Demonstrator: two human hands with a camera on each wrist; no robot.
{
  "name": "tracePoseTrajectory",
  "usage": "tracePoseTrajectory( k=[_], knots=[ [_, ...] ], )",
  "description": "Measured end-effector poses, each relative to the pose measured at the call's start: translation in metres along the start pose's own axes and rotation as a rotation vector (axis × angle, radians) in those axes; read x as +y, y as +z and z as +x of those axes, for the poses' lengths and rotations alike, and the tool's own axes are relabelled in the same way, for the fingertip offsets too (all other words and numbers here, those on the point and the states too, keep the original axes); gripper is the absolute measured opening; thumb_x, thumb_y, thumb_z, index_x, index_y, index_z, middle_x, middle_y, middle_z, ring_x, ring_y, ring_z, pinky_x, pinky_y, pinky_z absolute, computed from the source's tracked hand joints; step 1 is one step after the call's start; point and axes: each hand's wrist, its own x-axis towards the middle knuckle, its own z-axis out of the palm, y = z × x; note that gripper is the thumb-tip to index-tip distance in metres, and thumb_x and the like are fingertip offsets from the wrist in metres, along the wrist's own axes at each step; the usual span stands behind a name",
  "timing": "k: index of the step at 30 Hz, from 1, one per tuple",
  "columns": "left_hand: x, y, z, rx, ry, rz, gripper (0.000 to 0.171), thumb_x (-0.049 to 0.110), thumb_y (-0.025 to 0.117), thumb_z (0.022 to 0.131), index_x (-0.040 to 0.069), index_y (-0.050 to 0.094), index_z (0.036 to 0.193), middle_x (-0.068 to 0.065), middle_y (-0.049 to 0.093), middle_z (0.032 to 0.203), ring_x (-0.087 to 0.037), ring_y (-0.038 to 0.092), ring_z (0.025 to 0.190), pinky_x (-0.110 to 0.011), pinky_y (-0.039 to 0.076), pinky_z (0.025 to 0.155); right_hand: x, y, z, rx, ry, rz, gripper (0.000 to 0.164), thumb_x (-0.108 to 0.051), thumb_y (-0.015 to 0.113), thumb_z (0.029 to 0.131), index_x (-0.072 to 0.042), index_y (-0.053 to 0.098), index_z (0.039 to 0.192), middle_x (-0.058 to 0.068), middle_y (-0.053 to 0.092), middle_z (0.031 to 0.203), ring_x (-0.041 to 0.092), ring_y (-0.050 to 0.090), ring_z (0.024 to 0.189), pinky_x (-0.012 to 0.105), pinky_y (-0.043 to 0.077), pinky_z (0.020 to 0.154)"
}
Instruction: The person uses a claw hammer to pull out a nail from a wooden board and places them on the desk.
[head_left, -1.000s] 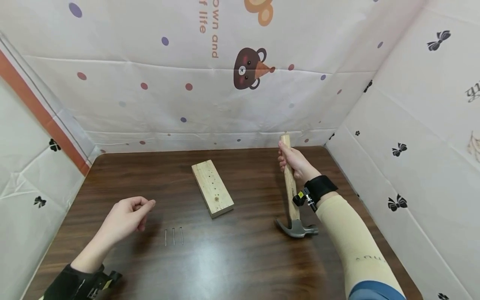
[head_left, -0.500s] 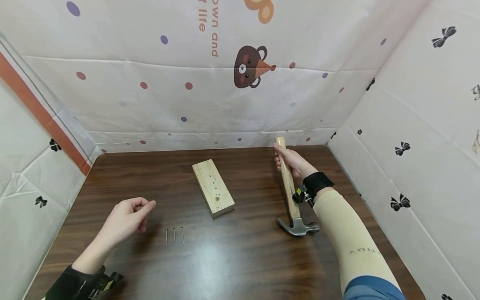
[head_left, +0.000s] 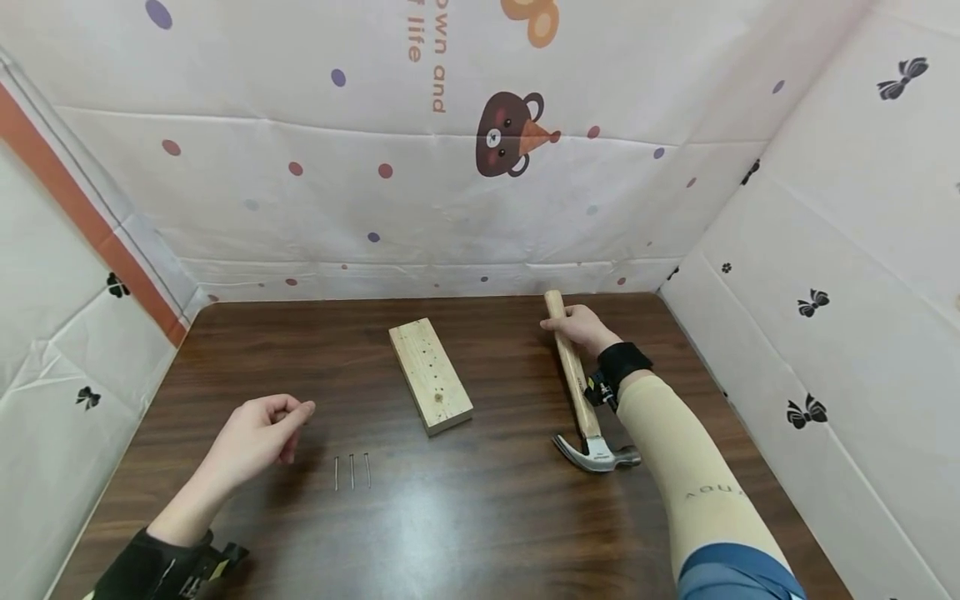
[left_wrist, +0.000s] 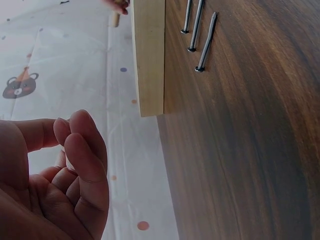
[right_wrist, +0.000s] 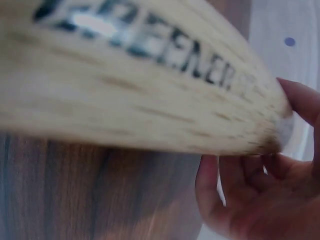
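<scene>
In the head view my right hand (head_left: 583,328) holds the wooden handle of a claw hammer (head_left: 574,379) near its end, the thumb laid across it. The steel head points toward me at the table's right side. Up close in the right wrist view, thumb and fingers (right_wrist: 210,190) lie on opposite sides of the handle, its lettering blurred. My left hand (head_left: 251,437) hovers over the left of the table, fingers loosely curled and holding nothing. Between the hands lie a pale wooden block (head_left: 431,375) with small holes and several nails (head_left: 352,472) in a row.
The dark brown table (head_left: 480,517) backs onto a patterned white cloth wall (head_left: 420,208). Another such wall (head_left: 772,333) borders it on the right. The hammer's handle end is close to the table's back edge.
The hammer's handle end has come lower and slightly left, with my right hand moving along; fewer of that hand's fingers show round the handle. My left hand stays put.
</scene>
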Motion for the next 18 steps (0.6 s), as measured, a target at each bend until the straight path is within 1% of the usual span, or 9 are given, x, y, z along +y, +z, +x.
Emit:
tracePoseTrajectory(
  k=[2,4,7,8,10,12,14,16,18],
  knots=[
    [0.0,0.001,0.0,-0.002,0.002,0.002,0.05,0.051,0.06,0.109,0.003,0.07,0.101,-0.005,0.062,0.062,-0.031,0.064,0.057,-0.034,0.05,0.052,0.002,0.002,0.003,0.049,-0.019,-0.138,0.034,-0.031,0.071,0.103,0.003,0.064,0.108,0.009,0.055,0.09,0.025,0.054,0.081,0.036,0.047,0.073],
    [0.0,0.002,0.001,-0.002,0.004,0.005,0.049,0.051,0.06,0.109,0.003,0.07,0.1,-0.005,0.062,0.062,-0.032,0.065,0.057,-0.034,0.05,0.052,0.004,0.004,0.007,0.091,-0.016,-0.264,0.036,-0.035,0.073,0.101,-0.006,0.057,0.086,0.001,0.046,0.073,0.021,0.047,0.069,0.034,0.041,0.067],
    [0.001,0.003,0.001,-0.001,0.006,0.007,0.048,0.05,0.061,0.109,0.004,0.07,0.1,-0.004,0.062,0.061,-0.031,0.064,0.056,-0.034,0.049,0.052,0.006,0.007,0.012,0.12,0.004,-0.395,0.047,-0.039,0.074,0.1,-0.012,0.047,0.073,-0.002,0.037,0.063,0.02,0.042,0.061,0.034,0.037,0.063],
    [0.001,0.004,0.001,0.0,0.007,0.007,0.047,0.049,0.061,0.109,0.004,0.07,0.1,-0.004,0.062,0.061,-0.03,0.064,0.056,-0.034,0.049,0.052,0.007,0.008,0.013,0.122,0.012,-0.418,0.045,-0.039,0.074,0.1,-0.011,0.05,0.075,0.0,0.041,0.064,0.022,0.045,0.063,0.035,0.039,0.065],
    [0.001,0.005,0.001,0.001,0.009,0.007,0.046,0.048,0.061,0.109,0.004,0.07,0.1,-0.003,0.061,0.06,-0.028,0.064,0.056,-0.033,0.049,0.052,0.008,0.01,0.014,0.126,0.035,-0.442,0.039,-0.04,0.074,0.1,-0.005,0.063,0.087,0.006,0.056,0.075,0.026,0.055,0.073,0.038,0.046,0.07],
    [0.002,0.006,0.001,-0.002,0.011,0.005,0.045,0.048,0.062,0.109,0.005,0.071,0.1,-0.002,0.061,0.06,-0.026,0.063,0.055,-0.033,0.049,0.052,0.009,0.012,0.012,0.138,0.067,-0.446,0.043,-0.041,0.073,0.1,0.0,0.07,0.11,0.016,0.067,0.097,0.034,0.062,0.09,0.045,0.051,0.081],
    [0.002,0.007,0.003,-0.005,0.013,0.006,0.044,0.047,0.062,0.109,0.005,0.071,0.1,-0.002,0.061,0.06,-0.025,0.063,0.055,-0.033,0.049,0.052,0.01,0.013,0.01,0.153,0.098,-0.448,0.053,-0.043,0.073,0.1,0.0,0.068,0.13,0.022,0.068,0.119,0.039,0.064,0.106,0.055,0.052,0.092],
    [0.002,0.008,0.004,-0.011,0.014,0.006,0.043,0.046,0.062,0.109,0.005,0.071,0.1,-0.002,0.061,0.061,-0.025,0.063,0.055,-0.033,0.049,0.052,0.011,0.014,0.007,0.166,0.128,-0.455,0.055,-0.045,0.072,0.1,-0.003,0.067,0.134,0.023,0.067,0.125,0.042,0.063,0.113,0.063,0.048,0.098],
    [0.003,0.009,0.005,-0.018,0.016,0.006,0.043,0.046,0.062,0.109,0.005,0.071,0.1,-0.002,0.061,0.061,-0.024,0.063,0.055,-0.033,0.05,0.052,0.011,0.015,0.004,0.175,0.152,-0.459,0.052,-0.047,0.072,0.099,-0.004,0.068,0.128,0.022,0.067,0.12,0.043,0.062,0.113,0.067,0.045,0.101]
  ],
)
